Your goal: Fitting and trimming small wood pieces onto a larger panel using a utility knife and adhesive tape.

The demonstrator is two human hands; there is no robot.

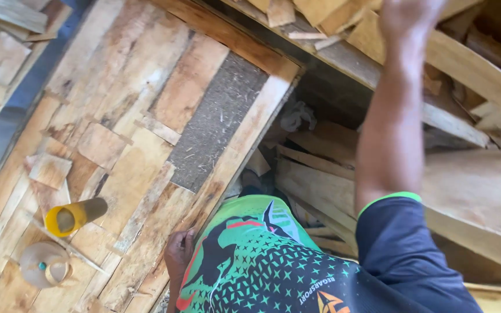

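head view: a person leans over a patched wooden work surface, one hand braced on its edge and the other up among stacked offcuts.

nearest, the left hand [179, 255] rests on the near edge of the patchwork plank tabletop [146, 133], fingers curled loosely against the wood and pinching nothing. left of that hand on the tabletop lie a yellow plastic tube [74, 216] on its side and a round tan tape roll [44, 264]. further along the tabletop sits a grey rough-fibre board panel [215, 122]. beyond the tabletop's far edge, the right hand [408, 18] reaches into a pile of pale wooden offcuts [471, 69]; it is blurred, so i cannot tell its grip. a steady left-hand brace should keep the reach balanced.
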